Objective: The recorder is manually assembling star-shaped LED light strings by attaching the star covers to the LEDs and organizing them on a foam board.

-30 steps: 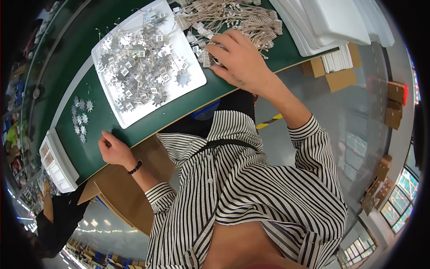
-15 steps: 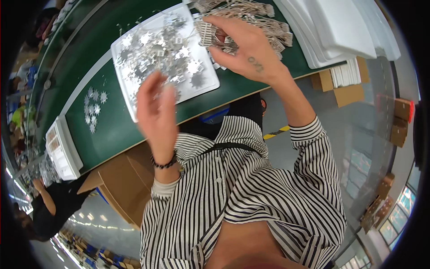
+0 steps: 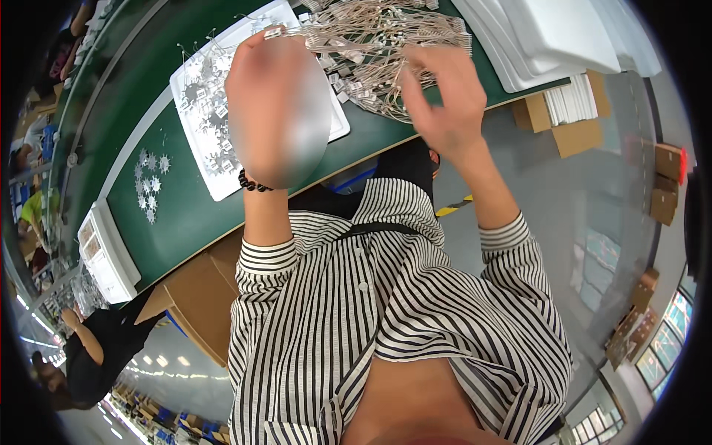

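A green tabletop (image 3: 185, 222) stands over a glossy grey floor (image 3: 526, 178) marked with a yellow-and-black stripe (image 3: 452, 208); brown cartons (image 3: 666, 165) stack along the pale wall (image 3: 669, 252) at right; paned windows (image 3: 653, 368) show lower right; lamp reflections (image 3: 164, 361) dot the floor lower left.

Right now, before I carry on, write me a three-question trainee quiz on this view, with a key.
1. Which wrist bears the black beaded bracelet: A) right, B) left, C) neither?
2. True or false: on the green tabletop, the white rectangular tray lies between the small loose group of silver star-shaped pieces and the pile of thin beige wires.
3. Fill in: the ____ hand is nearer the smooth white stacked trays.

Key:
1. B, the wrist of the left hand.
2. True.
3. Right; the right hand is on that side.
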### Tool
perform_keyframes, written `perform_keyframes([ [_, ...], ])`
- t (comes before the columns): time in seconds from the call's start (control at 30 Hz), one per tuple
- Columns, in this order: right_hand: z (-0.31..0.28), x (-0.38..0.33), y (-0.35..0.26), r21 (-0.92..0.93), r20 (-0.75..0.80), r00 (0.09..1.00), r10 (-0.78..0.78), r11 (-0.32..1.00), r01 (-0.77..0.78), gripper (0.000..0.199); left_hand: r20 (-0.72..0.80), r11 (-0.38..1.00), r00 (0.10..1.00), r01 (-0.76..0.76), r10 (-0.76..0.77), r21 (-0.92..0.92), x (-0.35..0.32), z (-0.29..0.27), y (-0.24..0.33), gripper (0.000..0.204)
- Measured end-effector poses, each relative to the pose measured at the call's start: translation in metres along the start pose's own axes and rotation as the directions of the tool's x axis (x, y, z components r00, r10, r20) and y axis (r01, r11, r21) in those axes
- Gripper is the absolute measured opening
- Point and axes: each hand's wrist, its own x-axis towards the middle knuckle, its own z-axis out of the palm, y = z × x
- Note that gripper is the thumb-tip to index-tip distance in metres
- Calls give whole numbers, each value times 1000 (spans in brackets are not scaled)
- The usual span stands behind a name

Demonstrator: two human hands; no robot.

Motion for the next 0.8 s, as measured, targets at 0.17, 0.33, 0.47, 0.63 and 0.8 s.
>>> perform_keyframes([
  [0.17, -6, -23, -41, 274, 421, 784, 455, 761, -588, 21, 110, 953, 992, 84, -54, -290, 4, -1, 0, 23],
  [0.33, 18, 16, -46, 534, 761, 395, 515, -153, -831, 30, 161, 899, 973, 215, -164, -381, -16, 4, 5, 20],
  [0.47, 44, 23, -42, 639, 669, 460, 584, -135, -758, 36, 201, 980, 964, 188, -173, -59, -32, -1, 8, 21],
  [0.63, 56, 18, -27, 558, 643, 557, 526, 177, -811, 37, 265, 924, 964, -95, -7, 371, -28, -4, 1, 18],
  [0.8, 45, 35, -27, 464, 726, 507, 465, 214, -860, 37, 374, 774, 926, -199, -53, 601, -19, 2, -4, 20],
])
